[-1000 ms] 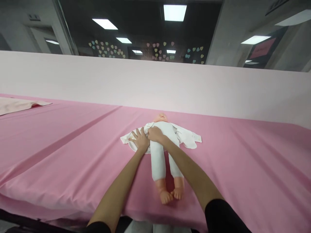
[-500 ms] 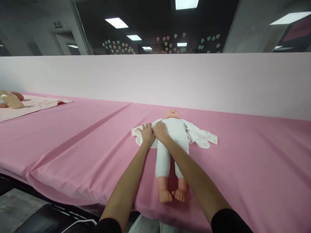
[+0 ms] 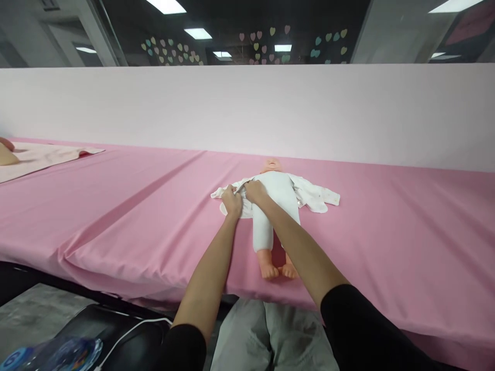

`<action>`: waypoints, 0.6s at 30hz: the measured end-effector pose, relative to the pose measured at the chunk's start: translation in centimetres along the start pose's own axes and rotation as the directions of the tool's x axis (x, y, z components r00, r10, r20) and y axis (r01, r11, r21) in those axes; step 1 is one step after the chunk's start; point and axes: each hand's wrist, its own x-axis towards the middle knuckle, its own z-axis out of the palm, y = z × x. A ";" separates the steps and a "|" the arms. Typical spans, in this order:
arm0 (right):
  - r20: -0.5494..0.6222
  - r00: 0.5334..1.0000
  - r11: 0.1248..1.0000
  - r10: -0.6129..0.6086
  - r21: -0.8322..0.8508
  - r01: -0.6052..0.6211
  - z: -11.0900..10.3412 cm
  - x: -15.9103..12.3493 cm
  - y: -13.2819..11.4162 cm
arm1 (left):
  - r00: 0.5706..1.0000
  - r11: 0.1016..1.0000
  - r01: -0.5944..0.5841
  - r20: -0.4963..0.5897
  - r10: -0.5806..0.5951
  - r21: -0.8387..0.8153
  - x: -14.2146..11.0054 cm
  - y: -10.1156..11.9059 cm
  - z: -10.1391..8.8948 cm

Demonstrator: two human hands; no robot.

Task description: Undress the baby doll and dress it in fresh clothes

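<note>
A baby doll (image 3: 263, 232) lies on its back on the pink-covered table, feet toward me and head toward the wall. Its body and legs are white, and a white baby shirt (image 3: 315, 196) spreads out under and beside it, sleeves out to both sides. My left hand (image 3: 232, 201) is closed on the shirt at the doll's side, left in the view, near that sleeve. Close beside it, my right hand (image 3: 255, 191) is closed on the shirt's edge by the doll's upper body. The fingertips of my right hand are partly hidden.
The pink sheet (image 3: 154, 206) has folds and hangs over the table's front edge. A pale cloth (image 3: 46, 154) with part of another doll (image 3: 5, 154) lies far left. Below left are a black chair (image 3: 127, 335), a white cable (image 3: 135, 325) and a plastic bottle (image 3: 62, 354).
My left hand has gone from fingers spread on the shirt to closed on it, lifting the cloth a little. The view has tilted down, bringing the bottle into sight.
</note>
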 end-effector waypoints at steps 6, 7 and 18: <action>0.015 1.000 0.994 0.023 -0.109 -0.021 1.3 1.0 -1.6 | 0.993 0.945 0.103 -0.031 -0.118 -0.310 -0.6 0.1 -0.3; 0.024 0.999 0.992 0.026 -0.121 -0.023 1.5 1.2 -1.7 | 0.988 0.922 0.142 0.002 -0.152 -0.360 -0.6 0.0 -0.1; 0.079 0.991 0.992 0.109 -0.066 -0.104 1.7 3.3 -1.4 | 0.959 0.861 0.260 0.224 -0.176 -0.437 0.5 -0.3 1.1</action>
